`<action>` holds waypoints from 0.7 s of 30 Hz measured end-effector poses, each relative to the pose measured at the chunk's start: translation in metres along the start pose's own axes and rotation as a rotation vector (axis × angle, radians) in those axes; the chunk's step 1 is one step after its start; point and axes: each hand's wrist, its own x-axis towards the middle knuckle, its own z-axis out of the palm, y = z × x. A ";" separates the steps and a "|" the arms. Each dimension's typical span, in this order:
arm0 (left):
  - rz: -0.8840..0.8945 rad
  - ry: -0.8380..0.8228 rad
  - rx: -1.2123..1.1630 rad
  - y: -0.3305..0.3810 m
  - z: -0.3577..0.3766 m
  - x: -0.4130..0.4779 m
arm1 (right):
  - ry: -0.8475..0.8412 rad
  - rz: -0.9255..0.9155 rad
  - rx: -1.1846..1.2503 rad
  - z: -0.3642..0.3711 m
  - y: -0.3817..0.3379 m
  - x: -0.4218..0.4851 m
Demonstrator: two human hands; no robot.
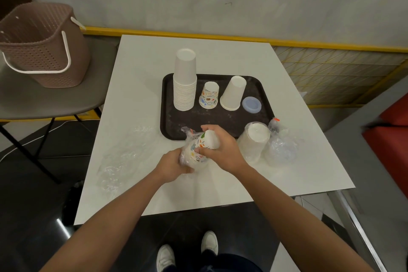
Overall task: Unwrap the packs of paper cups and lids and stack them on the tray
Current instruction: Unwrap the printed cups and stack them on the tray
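In the head view, both hands hold a pack of printed cups (199, 148) over the tabletop (143, 62), at the near edge of the dark tray (166, 99). The left hand (174, 164) grips its wide end through loose clear wrap, and the right hand (220, 150) has its fingers (207, 127) curled over the narrow end. On the tray stand a tall white stack (185, 81), printed cups (209, 95), a short white stack (233, 93) (all upside down) and bluish lids (251, 105). A wrapped white pack (254, 141) lies right of the hands.

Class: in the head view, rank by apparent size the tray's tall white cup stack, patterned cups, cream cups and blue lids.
1. tall white cup stack
2. cream cups
3. patterned cups
4. blue lids
Similar distance, so the ranking holds.
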 end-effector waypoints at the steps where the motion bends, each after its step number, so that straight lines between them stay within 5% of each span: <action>1: 0.004 0.011 0.038 0.000 -0.001 0.000 | -0.005 -0.007 -0.021 -0.002 -0.002 0.000; 13: -0.030 0.058 0.382 0.007 -0.008 0.000 | -0.018 0.037 -0.176 -0.009 -0.011 0.000; 21: -0.063 0.197 0.119 -0.004 -0.006 0.002 | 0.032 0.106 -0.009 -0.017 -0.012 0.004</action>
